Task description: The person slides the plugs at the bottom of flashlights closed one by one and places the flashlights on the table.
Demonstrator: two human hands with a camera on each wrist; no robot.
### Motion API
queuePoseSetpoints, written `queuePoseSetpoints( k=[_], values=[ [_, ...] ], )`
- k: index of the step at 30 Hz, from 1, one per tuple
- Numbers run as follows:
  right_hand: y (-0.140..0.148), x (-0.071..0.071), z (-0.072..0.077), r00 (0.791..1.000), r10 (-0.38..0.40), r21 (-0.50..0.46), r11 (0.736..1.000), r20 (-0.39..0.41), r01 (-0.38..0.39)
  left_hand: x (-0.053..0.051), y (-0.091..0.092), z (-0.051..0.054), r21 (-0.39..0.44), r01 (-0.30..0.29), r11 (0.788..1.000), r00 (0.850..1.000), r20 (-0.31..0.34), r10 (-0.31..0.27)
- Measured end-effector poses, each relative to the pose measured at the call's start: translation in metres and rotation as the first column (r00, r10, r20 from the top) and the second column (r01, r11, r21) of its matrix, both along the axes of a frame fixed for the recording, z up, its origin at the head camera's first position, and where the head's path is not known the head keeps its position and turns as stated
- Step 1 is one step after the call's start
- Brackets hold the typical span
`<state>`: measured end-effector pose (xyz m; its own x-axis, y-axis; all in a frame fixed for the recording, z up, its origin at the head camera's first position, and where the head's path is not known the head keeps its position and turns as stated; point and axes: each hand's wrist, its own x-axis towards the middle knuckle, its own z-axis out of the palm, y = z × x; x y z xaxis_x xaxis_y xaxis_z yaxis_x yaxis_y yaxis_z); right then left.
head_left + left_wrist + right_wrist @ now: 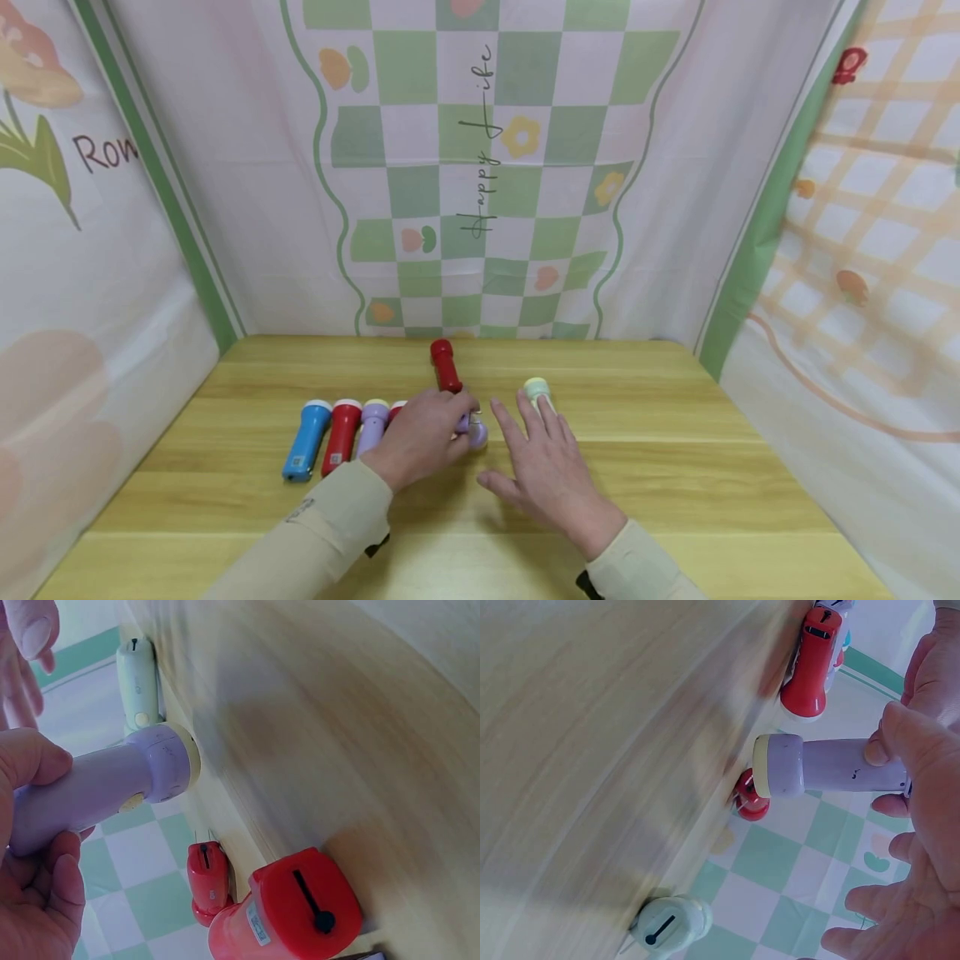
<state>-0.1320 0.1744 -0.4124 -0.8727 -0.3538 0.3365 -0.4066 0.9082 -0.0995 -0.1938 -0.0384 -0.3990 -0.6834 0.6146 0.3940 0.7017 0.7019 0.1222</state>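
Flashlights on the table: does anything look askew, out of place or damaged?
Two look out of place: the far red flashlight lies beyond the side-by-side row that starts with the blue flashlight, and the mint-green flashlight lies apart on the right. No damage shows, though some are partly hidden.

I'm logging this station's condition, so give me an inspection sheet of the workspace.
Surface: wood-grain table.
Job's things: blue flashlight, red flashlight, purple flashlight and partly hidden red flashlight in a row; far red flashlight behind; pale green flashlight at right; held purple flashlight.
Clutter: nothing seen.
Grippers: left hand grips the held purple flashlight; right hand, fingers spread, holds nothing.
Cables: nothing seen.
Surroundings: green-and-white checked backdrop; patterned side hanging.
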Motion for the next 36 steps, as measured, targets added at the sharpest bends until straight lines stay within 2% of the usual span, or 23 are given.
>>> queuePoseSetpoints(
  k=[4, 9, 18, 30, 36],
  values=[
    [0.0, -0.001, 0.002, 1.0, -0.002, -0.019, 1.0, 0.029, 0.003, 0.003, 0.0, 0.001, 0.044, -0.044, 0.998, 0.995, 0.089, 0.04],
    [-0.001, -0.001, 0.003, 1.0, 0.01, -0.041, 0.999, -0.015, -0.01, 0.008, -0.001, 0.005, 0.136, -0.101, 0.986, 0.979, 0.19, 0.074],
    [-0.002, 0.0, 0.006, 0.999, 0.015, -0.063, 0.998, -0.05, -0.018, 0.016, -0.007, 0.008, 0.296, -0.152, 0.943, 0.947, 0.317, 0.053],
    [-0.004, 0.0, 0.006, 0.997, 0.018, -0.07, 0.997, -0.07, -0.023, 0.024, -0.014, 0.011, 0.39, -0.173, 0.904, 0.922, 0.387, 0.009],
    [-0.005, 0.0, 0.008, 0.996, 0.029, -0.074, 0.997, -0.085, -0.035, 0.028, -0.016, 0.011, 0.42, -0.149, 0.895, 0.922, 0.386, -0.027]
  ],
)
